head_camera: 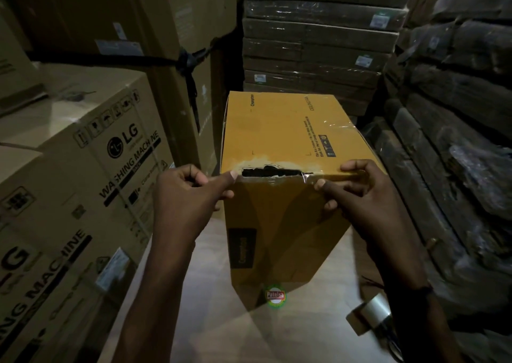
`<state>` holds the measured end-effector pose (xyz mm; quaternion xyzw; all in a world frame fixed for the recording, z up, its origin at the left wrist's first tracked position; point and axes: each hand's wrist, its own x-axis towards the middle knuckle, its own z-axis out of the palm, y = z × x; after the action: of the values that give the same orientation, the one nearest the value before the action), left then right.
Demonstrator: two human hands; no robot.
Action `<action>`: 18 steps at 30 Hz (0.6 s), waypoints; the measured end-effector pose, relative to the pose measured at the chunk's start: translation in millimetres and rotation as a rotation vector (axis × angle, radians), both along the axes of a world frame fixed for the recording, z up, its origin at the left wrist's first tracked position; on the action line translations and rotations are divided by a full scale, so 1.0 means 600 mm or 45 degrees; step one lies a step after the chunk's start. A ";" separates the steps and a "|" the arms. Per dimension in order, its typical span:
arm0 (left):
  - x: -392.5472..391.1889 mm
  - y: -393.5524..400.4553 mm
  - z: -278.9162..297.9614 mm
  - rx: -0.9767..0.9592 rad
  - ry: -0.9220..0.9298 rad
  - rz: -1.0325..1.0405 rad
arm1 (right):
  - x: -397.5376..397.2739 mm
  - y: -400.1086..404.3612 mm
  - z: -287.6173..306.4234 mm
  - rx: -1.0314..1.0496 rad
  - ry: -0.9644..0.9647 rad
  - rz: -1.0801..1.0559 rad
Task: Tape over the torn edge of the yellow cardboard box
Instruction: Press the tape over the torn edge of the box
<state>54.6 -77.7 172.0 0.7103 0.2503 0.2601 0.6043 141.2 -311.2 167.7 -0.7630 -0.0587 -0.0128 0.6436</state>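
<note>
The yellow cardboard box (pixel 279 129) stands upright on the floor in front of me. Its near top edge carries the torn edge (pixel 270 172), a ragged dark hole with peeled pale paper around it. My left hand (pixel 188 193) grips the box's near left corner, thumb tip pressed at the left end of the tear, fingers curled. My right hand (pixel 357 193) pinches the top edge right of the tear, fingers on top and thumb on the front face. A glossy bit of clear tape (pixel 305 178) shows beside that thumb. The tape roll (pixel 372 311) lies on the floor at lower right.
Washing machine cartons (pixel 83 168) are stacked close on the left, with taller strapped cartons (pixel 155 38) behind them. Flat wrapped boxes (pixel 318 43) are piled behind the yellow box. Dark plastic-wrapped goods (pixel 457 113) line the right side. Pale floor (pixel 210 307) shows between them.
</note>
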 end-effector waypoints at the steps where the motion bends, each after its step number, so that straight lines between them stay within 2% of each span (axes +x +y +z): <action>1: -0.001 0.001 0.000 -0.012 -0.005 -0.007 | 0.000 -0.001 -0.001 0.012 0.002 0.005; 8: -0.007 0.007 -0.008 -0.086 -0.054 -0.091 | -0.002 -0.009 -0.009 -0.003 -0.077 0.046; 18: -0.008 -0.006 -0.029 0.273 -0.114 0.053 | -0.018 0.010 -0.026 -0.190 -0.430 -0.097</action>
<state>49.6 -81.3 154.8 0.7532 0.2084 0.3294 0.5298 130.4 -305.3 152.3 -0.7972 -0.1378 -0.1610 0.5653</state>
